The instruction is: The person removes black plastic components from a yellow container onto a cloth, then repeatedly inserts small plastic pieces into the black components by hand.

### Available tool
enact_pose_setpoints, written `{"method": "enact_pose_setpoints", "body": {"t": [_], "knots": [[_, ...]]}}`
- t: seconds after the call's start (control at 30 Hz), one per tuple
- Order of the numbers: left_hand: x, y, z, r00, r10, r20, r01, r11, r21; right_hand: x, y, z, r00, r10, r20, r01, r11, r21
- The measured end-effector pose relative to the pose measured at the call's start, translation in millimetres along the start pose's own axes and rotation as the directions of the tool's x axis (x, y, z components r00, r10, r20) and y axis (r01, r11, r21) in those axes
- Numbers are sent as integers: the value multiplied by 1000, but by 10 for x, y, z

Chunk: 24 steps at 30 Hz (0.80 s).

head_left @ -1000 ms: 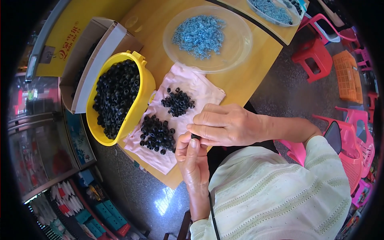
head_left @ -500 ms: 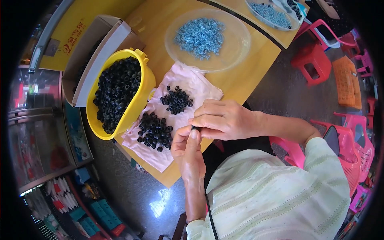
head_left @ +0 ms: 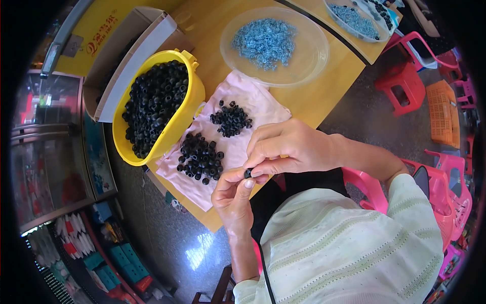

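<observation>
A small round black plastic piece (head_left: 248,173) is pinched between the fingers of both hands, above the table's near edge. My left hand (head_left: 233,201) grips it from below with thumb and forefinger. My right hand (head_left: 289,148) closes on its right side with the fingertips, which partly hide it. Beyond the hands lies a pale pink cloth (head_left: 258,98). On it sit one heap of round, hollow black pieces (head_left: 199,158) and, farther back, a heap of smaller-looking black pieces (head_left: 231,119).
A yellow tub (head_left: 199,87) full of black pieces stands left of the cloth, beside an open cardboard box (head_left: 132,53). A clear shallow tray (head_left: 315,61) at the back holds small blue pieces. Red stools (head_left: 401,88) and an orange crate (head_left: 442,114) stand to the right.
The hands stay together and shift slightly down in the picture; the black piece shows more between the fingertips. The whole view has shifted a little.
</observation>
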State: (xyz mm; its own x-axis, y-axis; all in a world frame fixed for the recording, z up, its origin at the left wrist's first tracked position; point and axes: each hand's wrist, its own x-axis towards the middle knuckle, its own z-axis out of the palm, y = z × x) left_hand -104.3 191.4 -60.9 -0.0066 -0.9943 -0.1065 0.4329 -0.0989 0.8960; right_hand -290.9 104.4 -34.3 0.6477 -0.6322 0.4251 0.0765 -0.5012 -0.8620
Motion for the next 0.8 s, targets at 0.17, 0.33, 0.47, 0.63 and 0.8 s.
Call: {"method": "enact_pose_setpoints", "body": {"t": [0.17,0.33,0.47,0.63,0.8], "knots": [[-42,45,35,998,-35,45,40,992,-120,10,-60,112,968,243,69,-250,960,127],[-85,30,67,988,-146,-52,129,962,-242,0,-74,239,984,-175,43,167,794,-585],[-100,-60,28,989,-145,-4,136,936,-325,-45,-43,234,968,-211,139,245,656,-714],[-182,-105,64,973,-229,-30,215,944,-250,-167,23,267,962,-171,212,272,648,-712],[-233,-130,97,973,-230,-22,219,949,-226,-246,18,300,951,-222,217,310,681,-663]]}}
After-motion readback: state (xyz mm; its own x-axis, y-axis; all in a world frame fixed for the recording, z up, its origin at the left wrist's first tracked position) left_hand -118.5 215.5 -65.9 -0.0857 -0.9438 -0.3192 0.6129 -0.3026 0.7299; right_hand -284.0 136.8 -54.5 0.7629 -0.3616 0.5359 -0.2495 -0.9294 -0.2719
